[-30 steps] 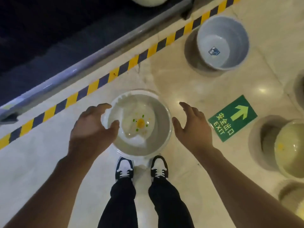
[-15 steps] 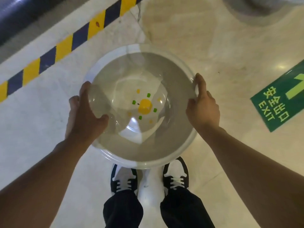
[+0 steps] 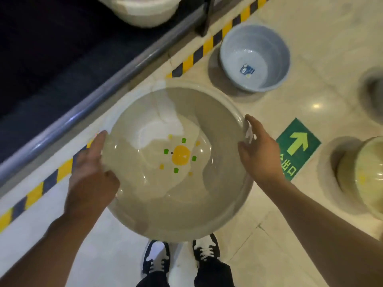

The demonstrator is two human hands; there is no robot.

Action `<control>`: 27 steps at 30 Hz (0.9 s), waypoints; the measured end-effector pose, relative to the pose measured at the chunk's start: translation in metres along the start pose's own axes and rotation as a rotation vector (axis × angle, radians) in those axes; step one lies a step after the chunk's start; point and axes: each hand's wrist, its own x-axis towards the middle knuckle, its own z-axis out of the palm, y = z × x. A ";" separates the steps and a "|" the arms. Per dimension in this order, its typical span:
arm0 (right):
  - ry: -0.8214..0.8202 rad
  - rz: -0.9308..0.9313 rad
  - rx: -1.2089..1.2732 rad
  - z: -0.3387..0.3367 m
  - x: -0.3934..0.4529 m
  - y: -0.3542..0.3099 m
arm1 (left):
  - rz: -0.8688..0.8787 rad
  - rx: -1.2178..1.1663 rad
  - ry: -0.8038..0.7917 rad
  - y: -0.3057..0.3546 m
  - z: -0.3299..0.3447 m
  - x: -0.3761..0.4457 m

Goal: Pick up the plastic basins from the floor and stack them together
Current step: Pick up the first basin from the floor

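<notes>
Head view: left hand and right hand each gripped the clear basin by its rim, above the floor.

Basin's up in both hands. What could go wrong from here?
1. The grip on the translucent round plastic basin with the yellow flower print is at the rim only: left hand, right hand. It may flex or slip.
2. The held basin hides most of the floor by the black-and-white sneakers, and the pale blue plastic basin and yellowish translucent basin stand nearby: a possible trip or kick.
</notes>
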 end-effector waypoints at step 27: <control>0.998 0.601 0.066 -0.659 -0.475 -0.051 | 1.182 0.168 -0.470 0.590 -0.276 -0.436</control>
